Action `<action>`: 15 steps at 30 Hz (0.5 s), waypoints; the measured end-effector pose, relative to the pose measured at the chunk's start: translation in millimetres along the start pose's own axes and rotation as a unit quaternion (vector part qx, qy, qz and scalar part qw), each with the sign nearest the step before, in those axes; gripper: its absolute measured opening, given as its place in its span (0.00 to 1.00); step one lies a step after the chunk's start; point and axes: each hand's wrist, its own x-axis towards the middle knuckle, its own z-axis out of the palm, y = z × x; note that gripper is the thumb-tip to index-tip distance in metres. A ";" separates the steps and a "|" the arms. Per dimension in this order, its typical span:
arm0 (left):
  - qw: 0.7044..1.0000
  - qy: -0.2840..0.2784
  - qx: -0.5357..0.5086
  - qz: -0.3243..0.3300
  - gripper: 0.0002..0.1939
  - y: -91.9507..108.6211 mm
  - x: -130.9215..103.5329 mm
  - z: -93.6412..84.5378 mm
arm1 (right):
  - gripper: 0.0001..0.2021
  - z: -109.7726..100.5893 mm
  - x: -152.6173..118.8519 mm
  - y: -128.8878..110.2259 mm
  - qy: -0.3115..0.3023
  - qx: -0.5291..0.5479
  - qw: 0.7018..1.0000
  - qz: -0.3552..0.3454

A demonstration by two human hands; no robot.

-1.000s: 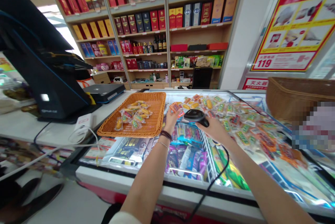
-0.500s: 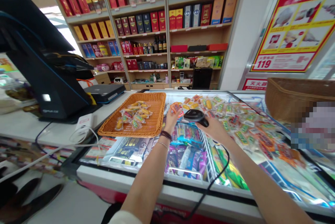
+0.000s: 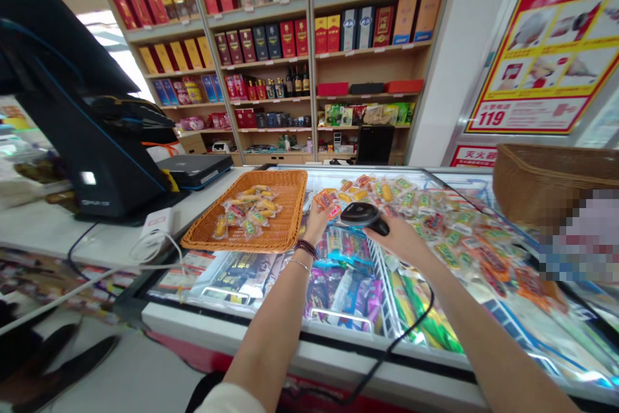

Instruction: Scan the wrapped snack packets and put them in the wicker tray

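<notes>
Between the fingers of my left hand is a small snack packet in orange and clear wrapping. My right hand grips a black barcode scanner by its handle, its head close beside the packet. A black cable runs down from the scanner over the freezer's front edge. Left of my left hand lies an orange wicker basket with several wrapped yellow snacks in it. More wrapped snacks are spread over the glass top to the right of the scanner.
Under the glass of the chest freezer are bagged goods in wire baskets. A black checkout terminal and a flat black device stand on the left counter. A brown basket sits at right. Shelves of boxes line the back.
The packet in my left hand has tilted slightly, and a bright reddish patch now shows on it near the scanner. The scanner has barely shifted. The wicker basket and loose snacks stay in place.
</notes>
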 end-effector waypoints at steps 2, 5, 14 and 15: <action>1.000 -0.010 -0.019 -0.014 0.23 -0.3 0.5 -0.4 | 0.14 -1.5 -0.8 -1.9 -0.005 0.001 1.000 0.006; 0.999 -0.009 -0.022 -0.022 0.24 0.1 0.5 -1.3 | 0.14 -2.8 -1.5 -3.6 -0.003 0.000 1.000 0.012; 0.999 0.010 -0.037 0.002 0.28 12.9 0.3 15.2 | 0.16 2.5 5.3 2.8 0.033 0.195 0.980 0.004; 0.999 0.024 -0.032 0.001 0.27 17.8 3.1 16.2 | 0.18 4.5 9.6 1.6 0.032 0.240 0.970 0.002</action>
